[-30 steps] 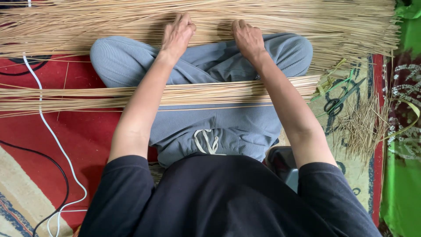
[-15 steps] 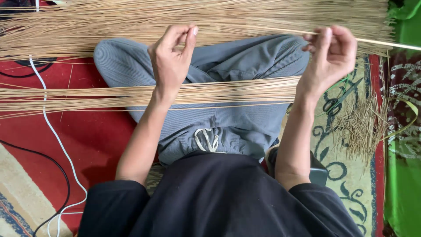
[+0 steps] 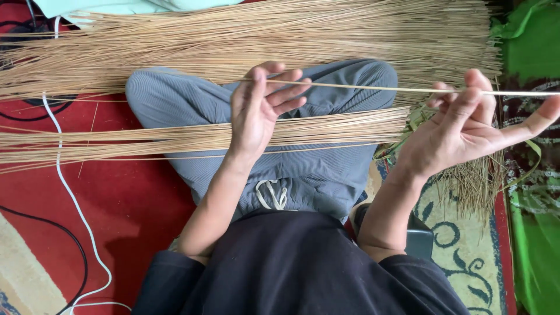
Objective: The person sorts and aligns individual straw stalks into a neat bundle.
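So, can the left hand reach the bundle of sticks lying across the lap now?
Probably yes. The left hand is raised just above the bundle of sticks, with nothing between them, but its fingers are busy with a single stick.

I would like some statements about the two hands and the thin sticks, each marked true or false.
1. Both hands hold one single thin stick between them. True.
2. The left hand rests flat on the red carpet. False: it is raised above the lap, fingers on the stick.
3. A smaller bundle of sticks lies across the lap. True.
4. The right hand holds scissors. False: it pinches the stick.
5. A white cable lies on the red carpet. True.
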